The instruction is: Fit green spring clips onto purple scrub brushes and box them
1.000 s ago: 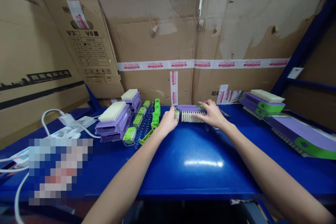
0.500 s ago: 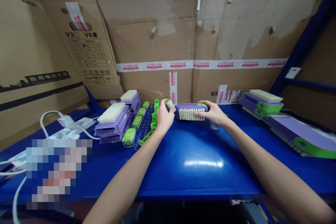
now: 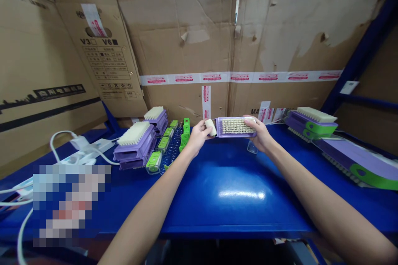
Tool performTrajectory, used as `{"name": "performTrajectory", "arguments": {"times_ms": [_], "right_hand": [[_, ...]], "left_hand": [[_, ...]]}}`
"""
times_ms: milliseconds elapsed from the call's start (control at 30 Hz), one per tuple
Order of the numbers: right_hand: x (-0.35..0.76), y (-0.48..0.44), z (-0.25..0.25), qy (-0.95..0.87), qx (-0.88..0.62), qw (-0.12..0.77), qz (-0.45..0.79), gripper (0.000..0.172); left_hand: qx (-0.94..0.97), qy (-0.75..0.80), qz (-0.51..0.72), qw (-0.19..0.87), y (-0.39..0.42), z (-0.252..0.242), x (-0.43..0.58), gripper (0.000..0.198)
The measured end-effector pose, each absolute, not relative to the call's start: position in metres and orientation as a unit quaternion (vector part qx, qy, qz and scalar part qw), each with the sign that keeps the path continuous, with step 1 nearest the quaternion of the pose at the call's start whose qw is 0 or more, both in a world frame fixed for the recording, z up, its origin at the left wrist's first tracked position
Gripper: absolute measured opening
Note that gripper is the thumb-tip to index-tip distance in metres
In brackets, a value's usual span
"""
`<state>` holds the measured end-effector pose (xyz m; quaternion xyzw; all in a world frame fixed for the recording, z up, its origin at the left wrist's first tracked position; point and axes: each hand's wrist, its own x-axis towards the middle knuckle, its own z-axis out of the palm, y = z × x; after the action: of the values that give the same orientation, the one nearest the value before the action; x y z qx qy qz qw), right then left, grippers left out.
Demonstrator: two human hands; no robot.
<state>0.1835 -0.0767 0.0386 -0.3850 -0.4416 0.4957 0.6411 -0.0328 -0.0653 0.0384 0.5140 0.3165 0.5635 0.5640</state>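
Observation:
My right hand [image 3: 260, 131] is closed on the right end of a purple brush [image 3: 220, 128], whose cream bristle tufts now face me. A small cream-coloured rounded piece [image 3: 211, 127] is pinched in the fingers of my left hand [image 3: 199, 136], close against the brush's left end. Whether the two pieces are joined, I cannot tell. Below my right hand, a small clear plastic piece [image 3: 252, 147] lies on the blue table [image 3: 230, 211]. Just left of my left hand are green plastic parts [image 3: 184, 136].
Stacked purple brush parts [image 3: 137, 143] and green-topped clear pieces [image 3: 154, 161] stand left, beside dark coil springs [image 3: 173, 149]. Purple-and-green brushes [image 3: 357, 157] lie on the right. A power strip [image 3: 93, 149] with white cables sits far left. Cardboard [image 3: 186, 49] walls the back.
The brush has been turned so its bristle face points towards me, and has moved slightly right. My left hand has shifted right with the small piece, which now shows its cream side.

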Motion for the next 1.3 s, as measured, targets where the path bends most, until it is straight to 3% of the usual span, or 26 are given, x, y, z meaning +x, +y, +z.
{"name": "performTrajectory", "arguments": {"times_ms": [467, 600, 900, 1133, 1300], "right_hand": [[0.185, -0.076, 0.041, -0.43, -0.387, 0.657, 0.484, 0.038], [0.183, -0.077, 0.042, -0.434, -0.406, 0.646, 0.478, 0.035], [0.189, -0.074, 0.04, -0.417, -0.41, 0.615, 0.529, 0.033], [0.19, -0.071, 0.037, -0.454, -0.425, 0.596, 0.508, 0.034], [0.19, -0.072, 0.037, -0.436, -0.424, 0.6, 0.52, 0.028]], "left_hand": [[0.615, 0.337, 0.55, 0.453, -0.064, 0.035, -0.029, 0.036], [0.647, 0.344, 0.544, 0.409, -0.065, 0.034, -0.03, 0.045], [0.804, 0.353, 0.46, 0.134, -0.071, 0.032, -0.038, 0.081], [0.821, 0.4, 0.404, 0.053, -0.074, 0.037, -0.041, 0.064], [0.832, 0.362, 0.418, 0.052, -0.072, 0.038, -0.044, 0.058]]}}
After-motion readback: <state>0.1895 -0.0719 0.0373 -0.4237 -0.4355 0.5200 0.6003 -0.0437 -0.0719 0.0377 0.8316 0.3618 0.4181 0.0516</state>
